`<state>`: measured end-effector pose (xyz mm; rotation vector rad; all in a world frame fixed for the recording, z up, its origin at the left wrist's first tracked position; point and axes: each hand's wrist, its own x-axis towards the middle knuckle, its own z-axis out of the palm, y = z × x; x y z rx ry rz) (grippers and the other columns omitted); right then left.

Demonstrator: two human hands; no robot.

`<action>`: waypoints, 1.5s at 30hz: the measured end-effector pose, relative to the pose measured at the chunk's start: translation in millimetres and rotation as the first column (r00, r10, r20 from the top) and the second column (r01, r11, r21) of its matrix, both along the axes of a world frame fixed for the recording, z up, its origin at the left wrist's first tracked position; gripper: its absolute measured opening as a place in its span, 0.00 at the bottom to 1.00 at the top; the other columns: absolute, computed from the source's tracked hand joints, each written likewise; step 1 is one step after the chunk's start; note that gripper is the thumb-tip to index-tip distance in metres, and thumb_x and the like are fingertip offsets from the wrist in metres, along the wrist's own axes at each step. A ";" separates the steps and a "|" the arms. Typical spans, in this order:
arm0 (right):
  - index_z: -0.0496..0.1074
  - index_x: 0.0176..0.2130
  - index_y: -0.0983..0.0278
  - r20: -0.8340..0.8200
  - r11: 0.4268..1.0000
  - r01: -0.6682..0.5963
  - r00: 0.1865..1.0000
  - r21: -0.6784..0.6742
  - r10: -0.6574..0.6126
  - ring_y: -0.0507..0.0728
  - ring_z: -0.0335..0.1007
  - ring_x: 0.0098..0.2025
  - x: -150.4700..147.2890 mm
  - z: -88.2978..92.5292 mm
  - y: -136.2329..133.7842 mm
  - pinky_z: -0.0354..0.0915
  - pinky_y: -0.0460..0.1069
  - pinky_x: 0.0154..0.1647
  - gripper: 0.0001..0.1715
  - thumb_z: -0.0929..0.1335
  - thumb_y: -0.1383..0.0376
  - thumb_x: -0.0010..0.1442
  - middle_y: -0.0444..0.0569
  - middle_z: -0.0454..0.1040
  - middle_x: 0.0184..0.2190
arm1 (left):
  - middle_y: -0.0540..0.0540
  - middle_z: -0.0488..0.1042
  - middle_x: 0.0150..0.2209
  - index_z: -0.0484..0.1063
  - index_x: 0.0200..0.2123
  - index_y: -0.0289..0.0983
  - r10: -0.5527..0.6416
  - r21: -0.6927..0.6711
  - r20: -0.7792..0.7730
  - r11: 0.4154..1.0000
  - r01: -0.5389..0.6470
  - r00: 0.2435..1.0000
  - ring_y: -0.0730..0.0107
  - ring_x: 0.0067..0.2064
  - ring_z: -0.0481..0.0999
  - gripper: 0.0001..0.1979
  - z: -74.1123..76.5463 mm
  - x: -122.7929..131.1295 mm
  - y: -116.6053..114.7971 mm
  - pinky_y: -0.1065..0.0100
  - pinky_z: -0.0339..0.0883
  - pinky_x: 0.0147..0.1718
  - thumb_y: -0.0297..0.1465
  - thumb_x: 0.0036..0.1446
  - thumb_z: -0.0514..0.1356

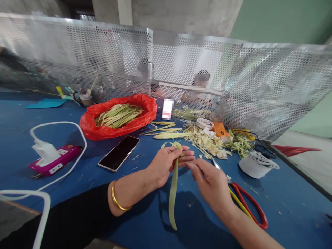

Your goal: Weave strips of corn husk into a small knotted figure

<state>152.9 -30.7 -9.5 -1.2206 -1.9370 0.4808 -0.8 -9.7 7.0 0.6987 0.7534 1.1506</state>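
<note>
Pinched between the thumb and fingers of my left hand (166,164) is a pale green strip of husk or leaf (173,197). Its upper part is looped or knotted over the fingers, and a long tail hangs down over the blue table. My right hand (211,183) is just to the right, thumb and forefinger pressed together close to the left fingertips. Whatever it pinches is too small to make out. Beneath the right hand lie scissors (250,204) with red and yellow handles, their blades partly hidden.
A red plastic bag (88,124) of leaf strips stands behind a phone (119,153). At left is a purple power strip (55,160) with a white cable. Plant scraps (207,140) and a white roll of cord (256,165) lie right. People sit beyond a perforated metal screen (178,58).
</note>
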 end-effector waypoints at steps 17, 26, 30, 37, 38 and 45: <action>0.72 0.28 0.62 -0.236 0.959 -0.144 0.968 -0.244 0.085 0.58 0.71 0.39 0.3 2.3 15.0 0.65 0.51 0.41 0.07 0.69 0.61 0.55 0.47 0.75 0.33 | 0.44 0.78 0.27 0.76 0.25 0.34 -0.406 -0.107 -0.418 0.911 0.399 0.813 0.70 0.26 0.77 0.05 -23.0 18.0 -20.1 0.70 0.69 0.27 0.30 0.49 0.64; 0.66 0.33 0.61 -0.086 0.920 -0.058 0.991 0.387 0.099 0.56 0.68 0.37 -4.5 2.7 -6.0 0.66 0.50 0.36 0.05 0.65 0.71 0.60 0.50 0.67 0.35 | 0.45 0.76 0.27 0.77 0.29 0.31 -0.158 -0.099 -0.168 0.985 0.143 0.973 0.73 0.27 0.74 0.05 -13.0 7.5 -6.0 0.74 0.66 0.27 0.27 0.46 0.65; 0.68 0.41 0.61 0.154 0.789 -0.325 0.945 0.521 0.288 0.58 0.71 0.43 -3.2 0.9 -9.5 0.69 0.52 0.43 0.10 0.65 0.73 0.60 0.53 0.72 0.38 | 0.45 0.76 0.27 0.76 0.30 0.32 -0.115 -0.170 -0.106 0.981 0.096 0.988 0.75 0.25 0.73 0.04 -6.2 1.0 0.7 0.76 0.61 0.21 0.26 0.49 0.63; 0.72 0.37 0.64 0.500 0.648 -0.506 0.839 0.569 0.216 0.57 0.72 0.40 -3.8 5.8 -7.6 0.67 0.51 0.42 0.12 0.61 0.75 0.63 0.51 0.78 0.35 | 0.36 0.79 0.41 0.75 0.35 0.31 -0.103 -0.129 -0.185 0.988 0.080 0.977 0.67 0.36 0.80 0.07 2.3 -16.1 12.7 0.78 0.48 0.14 0.29 0.56 0.59; 0.73 0.37 0.64 0.503 0.665 -0.511 0.834 0.545 0.228 0.57 0.72 0.40 -4.3 5.1 -6.1 0.68 0.51 0.42 0.12 0.61 0.74 0.63 0.51 0.77 0.36 | 0.36 0.79 0.41 0.75 0.35 0.31 -0.095 -0.125 -0.182 0.989 0.073 0.979 0.68 0.36 0.80 0.07 3.2 -17.6 13.5 0.79 0.51 0.14 0.28 0.57 0.59; 0.70 0.46 0.69 0.624 0.720 -0.600 0.721 0.348 0.300 0.61 0.68 0.49 -6.4 -7.3 1.4 0.66 0.55 0.50 0.13 0.61 0.70 0.64 0.57 0.74 0.44 | 0.37 0.79 0.38 0.74 0.36 0.28 -0.104 -0.244 -0.029 0.965 0.093 0.994 0.68 0.35 0.81 0.08 7.1 -20.1 15.2 0.77 0.71 0.26 0.25 0.60 0.55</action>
